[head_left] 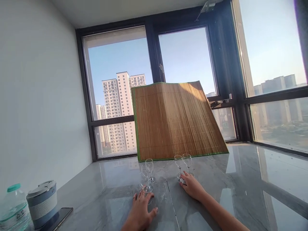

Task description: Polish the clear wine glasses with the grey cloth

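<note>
Glasses, four small stemmed ones, stood on the grey marble counter [240,179] just ahead of both hands: two [147,175] at the left hand's fingertips, two [183,164] touching the right. Left hand [141,211] lay flat, fingers spread, holding nothing. Right hand [192,186] rested loosely curled at the glass bases; grip not discernible. Beyond the glasses leaned a bamboo mat [175,122] against the window.

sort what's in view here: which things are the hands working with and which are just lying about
In hand:
left hand at the near glasses
right hand at the feet of the far glasses

Lying about:
bamboo mat leaning at the window
water bottle
lidded container
phone
</note>
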Available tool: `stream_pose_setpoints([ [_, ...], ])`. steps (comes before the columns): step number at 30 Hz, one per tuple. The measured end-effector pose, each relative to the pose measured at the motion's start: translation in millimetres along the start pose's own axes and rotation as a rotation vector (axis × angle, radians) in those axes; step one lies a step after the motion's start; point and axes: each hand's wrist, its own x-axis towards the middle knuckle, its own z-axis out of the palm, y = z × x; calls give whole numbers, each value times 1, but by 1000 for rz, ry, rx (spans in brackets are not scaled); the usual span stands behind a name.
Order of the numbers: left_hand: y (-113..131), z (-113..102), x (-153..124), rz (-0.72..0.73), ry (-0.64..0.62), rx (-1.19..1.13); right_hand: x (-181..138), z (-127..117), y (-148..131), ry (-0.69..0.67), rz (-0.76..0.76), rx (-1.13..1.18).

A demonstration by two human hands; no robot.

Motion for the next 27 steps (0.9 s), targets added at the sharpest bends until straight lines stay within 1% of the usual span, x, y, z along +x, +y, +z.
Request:
stream_pose_setpoints([
  [2, -1, 0, 0, -2, -29, -10, 6, 2, -1, -25, 27, 19],
  [5, -1, 0, 1, -4, -30, -21, 15, 3, -5, -43, 43, 36],
  [10, 0, 0, 1, -14, -39, -21, 24, 8, -12, -38, 0, 47],
  [15, 1, 1, 1, -13, -31, -6, 28, 19, -24, -39, -43, 68],
  [18, 3, -1, -1, -14, -31, -3, 33, 28, -38, -39, -63, 90],
  [23, 5, -2, -1, -26, -49, -10, 47, 46, -70, -37, -94, 131],
  [27, 3, 2, 0, -33, -20, 2, 54, 59, -93, -35, -126, 148],
])
